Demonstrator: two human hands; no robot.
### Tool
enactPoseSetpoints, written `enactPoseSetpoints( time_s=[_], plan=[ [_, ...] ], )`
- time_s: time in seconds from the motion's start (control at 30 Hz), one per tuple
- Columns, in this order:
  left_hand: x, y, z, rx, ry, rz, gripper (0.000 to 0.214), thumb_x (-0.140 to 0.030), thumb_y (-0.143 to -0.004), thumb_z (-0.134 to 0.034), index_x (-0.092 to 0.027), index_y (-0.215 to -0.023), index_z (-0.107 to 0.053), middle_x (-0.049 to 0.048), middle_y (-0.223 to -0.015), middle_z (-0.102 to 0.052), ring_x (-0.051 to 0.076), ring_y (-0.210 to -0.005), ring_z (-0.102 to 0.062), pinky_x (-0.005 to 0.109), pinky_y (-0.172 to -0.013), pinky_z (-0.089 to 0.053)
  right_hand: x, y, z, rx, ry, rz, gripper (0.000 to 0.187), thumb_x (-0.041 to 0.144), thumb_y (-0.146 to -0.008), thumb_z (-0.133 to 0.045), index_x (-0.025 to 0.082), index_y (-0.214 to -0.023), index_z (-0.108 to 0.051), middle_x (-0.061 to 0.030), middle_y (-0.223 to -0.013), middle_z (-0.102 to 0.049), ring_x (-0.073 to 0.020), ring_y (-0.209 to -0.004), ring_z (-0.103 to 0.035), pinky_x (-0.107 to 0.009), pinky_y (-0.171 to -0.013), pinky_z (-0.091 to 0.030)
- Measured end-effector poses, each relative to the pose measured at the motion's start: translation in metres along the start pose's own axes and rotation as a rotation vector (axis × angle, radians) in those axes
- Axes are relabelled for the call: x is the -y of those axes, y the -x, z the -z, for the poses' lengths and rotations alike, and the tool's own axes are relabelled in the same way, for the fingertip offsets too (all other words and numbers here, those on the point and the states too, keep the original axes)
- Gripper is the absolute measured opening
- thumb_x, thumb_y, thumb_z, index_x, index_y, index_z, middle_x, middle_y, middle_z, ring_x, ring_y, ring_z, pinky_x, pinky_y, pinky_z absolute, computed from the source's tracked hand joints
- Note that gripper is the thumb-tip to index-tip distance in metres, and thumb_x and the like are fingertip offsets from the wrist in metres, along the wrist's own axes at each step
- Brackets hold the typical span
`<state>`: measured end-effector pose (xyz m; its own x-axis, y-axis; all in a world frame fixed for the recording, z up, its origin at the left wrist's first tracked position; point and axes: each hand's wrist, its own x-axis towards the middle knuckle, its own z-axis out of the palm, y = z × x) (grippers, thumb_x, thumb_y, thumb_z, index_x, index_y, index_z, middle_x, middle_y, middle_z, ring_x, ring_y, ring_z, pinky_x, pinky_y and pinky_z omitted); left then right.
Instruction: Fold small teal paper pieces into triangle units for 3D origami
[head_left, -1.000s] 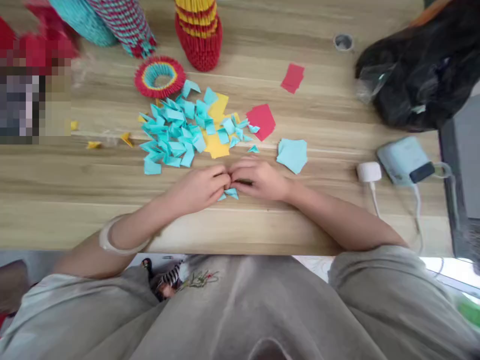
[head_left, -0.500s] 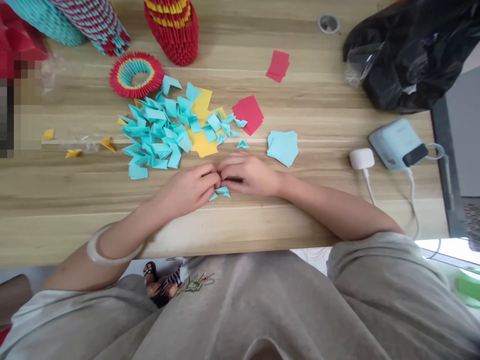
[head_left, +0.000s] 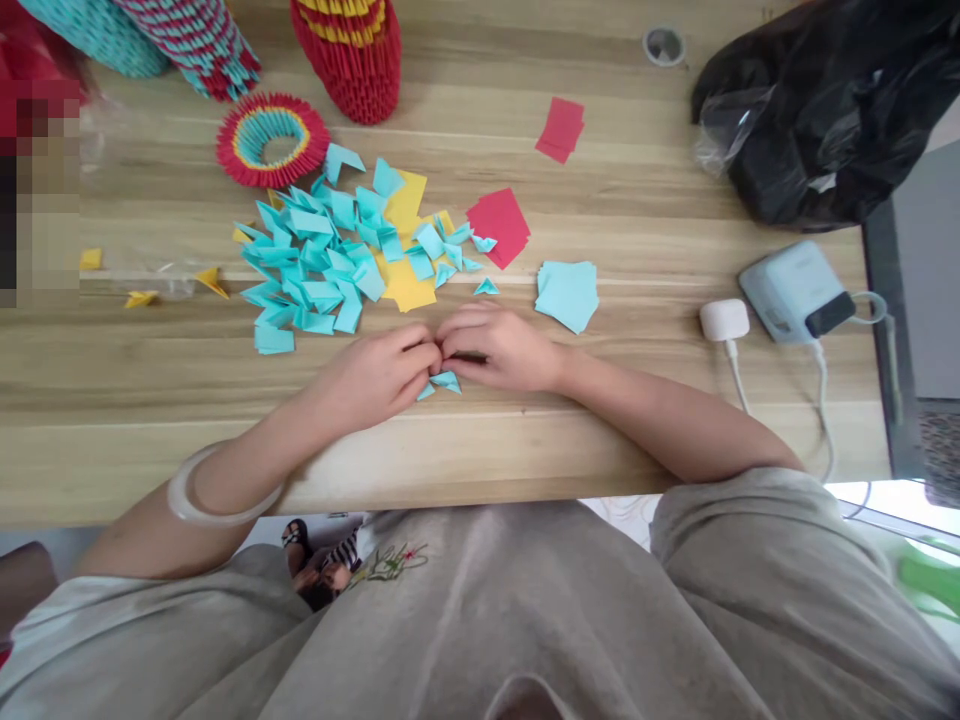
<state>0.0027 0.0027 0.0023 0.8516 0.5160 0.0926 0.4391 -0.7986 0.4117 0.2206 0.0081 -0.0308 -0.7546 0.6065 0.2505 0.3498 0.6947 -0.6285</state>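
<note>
My left hand (head_left: 386,372) and my right hand (head_left: 499,347) meet over the table, fingers bent and pinched together. A small light-blue folded paper piece (head_left: 448,381) shows just under the touching fingertips, with another blue paper tip (head_left: 425,392) beside it. The fingers hide most of what is between them. Beyond my left hand lies a heap of light-blue folded paper pieces (head_left: 311,260). Smaller blue folded triangles (head_left: 487,287) lie past my right hand, some over yellow paper sheets (head_left: 411,288). A stack of light-blue paper (head_left: 568,297) sits to the right.
Red paper sheets (head_left: 501,228) and a smaller red stack (head_left: 561,129) lie farther back. A red, yellow and blue paper ring (head_left: 225,140) and a red paper vase shape (head_left: 364,75) stand at the back left. A black plastic bag (head_left: 810,130), charger (head_left: 795,290) and white case (head_left: 724,320) are right.
My hands stay pinched together in nearly the same place. The view has shifted slightly; the papers lie as before.
</note>
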Motion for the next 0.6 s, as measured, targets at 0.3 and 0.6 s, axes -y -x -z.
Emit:
enactPoseSetpoints(
  time_s=[0.3, 0.6],
  plan=[
    [-0.0014, -0.0002, 0.0005, -0.017, -0.011, -0.016, 0.023, -0.012, -0.093, -0.039, -0.014, -0.087, -0.061, 0.0059, -0.089, -0.058, 0.014, -0.074, -0.057, 0.026, -0.067, -0.044, 0.0006, -0.0003, -0.0005, -0.056, 0.013, 0.032, 0.02, 0.027, -0.094, -0.051, 0.017, -0.088, -0.067, -0.0016, -0.094, -0.067, -0.0118, -0.09, -0.06, -0.025, -0.083, -0.04],
    [-0.0006, -0.0003, -0.0008, 0.007, 0.003, 0.018, 0.024, -0.014, -0.094, -0.037, -0.016, -0.088, -0.06, 0.006, -0.09, -0.058, 0.015, -0.074, -0.056, 0.026, -0.066, -0.043, -0.0015, 0.0003, -0.0013, -0.024, 0.009, 0.024, 0.016, 0.026, -0.093, -0.053, 0.017, -0.09, -0.066, -0.0023, -0.097, -0.066, -0.0122, -0.091, -0.058, -0.027, -0.085, -0.038]
  ],
)
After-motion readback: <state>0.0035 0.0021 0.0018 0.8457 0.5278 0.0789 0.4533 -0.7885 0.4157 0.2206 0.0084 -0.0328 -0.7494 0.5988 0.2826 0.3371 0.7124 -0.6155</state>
